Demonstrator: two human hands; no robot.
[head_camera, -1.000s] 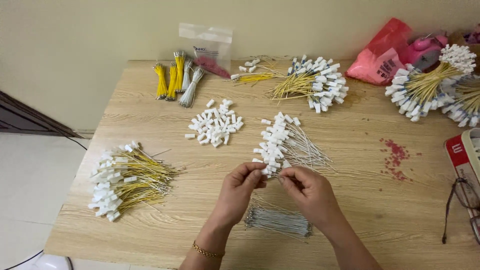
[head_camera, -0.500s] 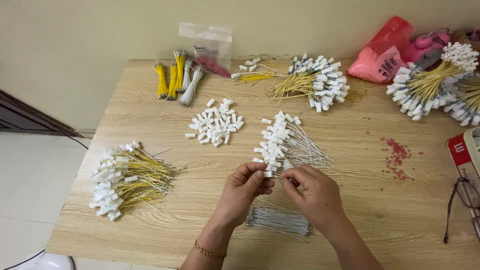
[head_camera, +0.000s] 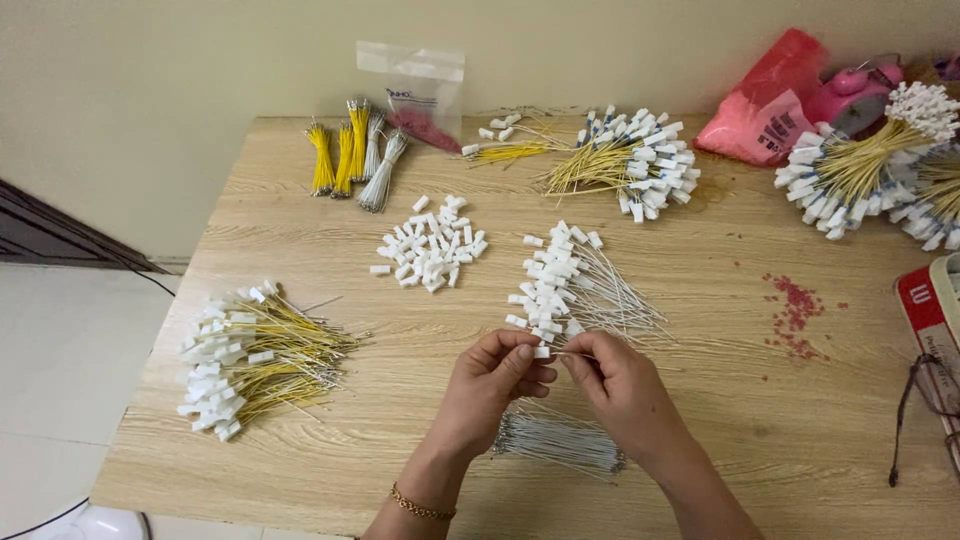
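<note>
Near the middle of the counter's (head_camera: 300, 440) near edge, the two hands meet just above the wood. The left hand (head_camera: 495, 375) pinches a small white connector (head_camera: 541, 351) between thumb and forefinger, its fingers closed narrow on it. The right hand (head_camera: 615, 385) comes in from the right side, its fingers pinched on a thin grey wire (head_camera: 572, 353) whose free end points left, at the connector. The wire's long axis runs roughly level with the near edge, so wire tip and connector lie on one line, touching or all but touching; which of the two I cannot tell. Both hands are equally close to the joint, the left holding the housing, the right the wire.

Just beyond the fingertips, toward the far edge, lies a heap of finished grey leads with white connectors (head_camera: 560, 285). Under the wrists, beside the near edge, rests a bundle of bare grey wires (head_camera: 560, 440). A loose pile of empty white connectors (head_camera: 430, 245) sits left of centre, and a heap of yellow leads with connectors (head_camera: 255, 355) lies toward the left edge. More yellow bunches (head_camera: 620, 160) sit along the far edge, and red crumbs (head_camera: 795, 310) are scattered toward the right edge.
</note>
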